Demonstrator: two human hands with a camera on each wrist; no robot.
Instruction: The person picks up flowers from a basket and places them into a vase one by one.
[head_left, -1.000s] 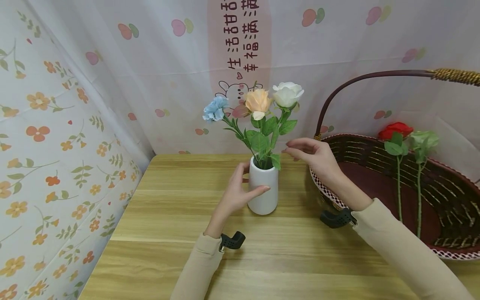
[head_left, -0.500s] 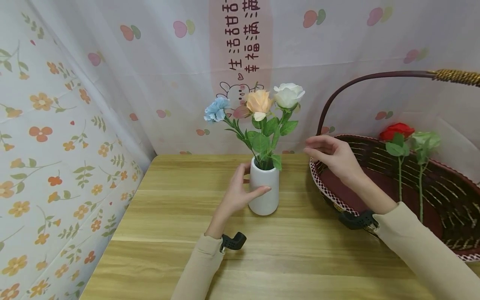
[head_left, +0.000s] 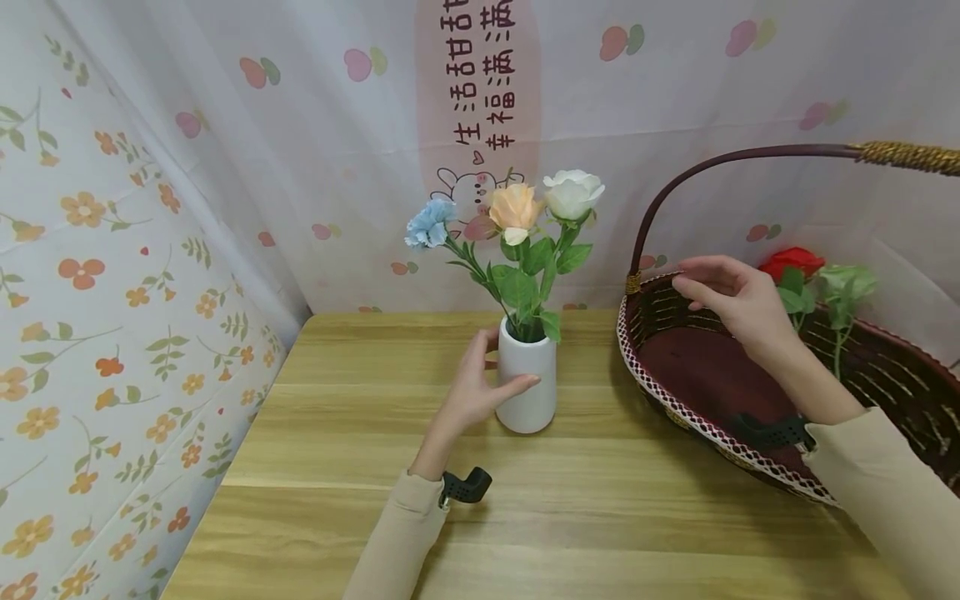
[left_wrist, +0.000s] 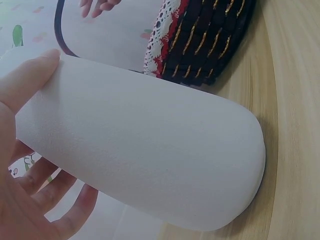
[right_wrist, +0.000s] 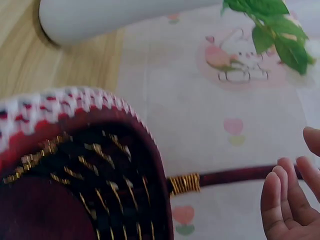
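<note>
My left hand (head_left: 474,385) grips a white vase (head_left: 528,387) that stands upright on the table. In the left wrist view the thumb lies along one side of the vase (left_wrist: 150,145) and the fingers curl round the other. Out of the vase rise a blue carnation (head_left: 431,223), a peach rose (head_left: 514,207) and a white rose (head_left: 573,195) with green leaves. Over the basket (head_left: 637,360) my right hand (head_left: 742,304) holds nothing, its fingers loosely bent. Beyond that hand, a red rose (head_left: 792,262) and a pale green flower (head_left: 847,287) lie in the basket, their stems partly hidden by the arm.
The basket's tall arched handle (head_left: 750,153), wrapped in gold cord, rises above the right side of the wooden table (head_left: 360,400). A printed white curtain (head_left: 345,167) hangs along the table's back edge, and a flowered cloth (head_left: 112,333) hangs at the left.
My right hand has moved right, away from the bouquet, to over the basket near the red rose. The left hand stays on the vase, which has not moved.
</note>
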